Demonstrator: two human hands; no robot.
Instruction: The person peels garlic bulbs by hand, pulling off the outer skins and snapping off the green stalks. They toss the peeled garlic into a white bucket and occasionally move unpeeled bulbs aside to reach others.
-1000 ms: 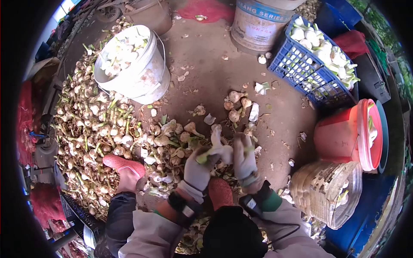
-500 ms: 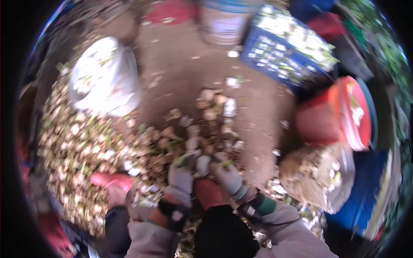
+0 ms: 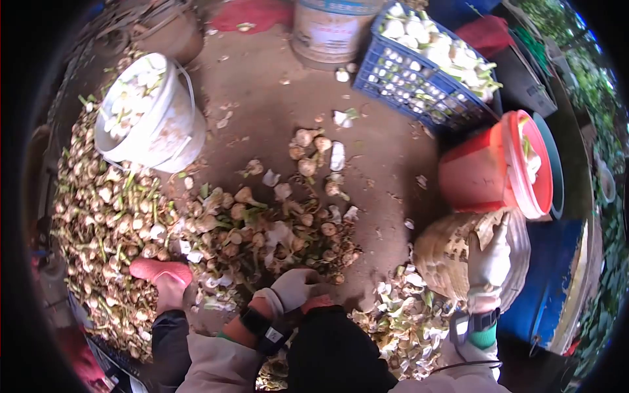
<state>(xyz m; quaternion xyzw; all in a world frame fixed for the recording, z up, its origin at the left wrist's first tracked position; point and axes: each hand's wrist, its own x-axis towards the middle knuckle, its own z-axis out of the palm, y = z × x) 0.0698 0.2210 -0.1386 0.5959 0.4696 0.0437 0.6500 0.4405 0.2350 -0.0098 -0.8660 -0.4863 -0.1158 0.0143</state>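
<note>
My left hand (image 3: 293, 288), in a pale glove, is low at the near edge of a loose heap of garlic bulbs (image 3: 236, 211), beside my pink shoe. Its fingers are curled; what they hold, if anything, is hidden. My right hand (image 3: 489, 265), also gloved, reaches out over a round woven basket (image 3: 440, 259) wrapped in clear plastic, just below the red bucket (image 3: 473, 171). Its fingers are drawn together and point away from me; I cannot make out anything in them. Pale peeled skins (image 3: 409, 321) lie between my hands.
A white bucket (image 3: 187, 134) with whitish garlic stands at left, beside a broad spread of unpeeled garlic (image 3: 108, 229). A blue crate (image 3: 413, 82) heaped with white bulbs is at the back right, next to a large tub (image 3: 327, 33). A blue sheet-like surface (image 3: 553, 278) stands at right.
My hands were together around a white garlic bulb above the shoe. Now they are apart: the right has swung out to the right by the red bucket, while the left stays low near the shoe.
</note>
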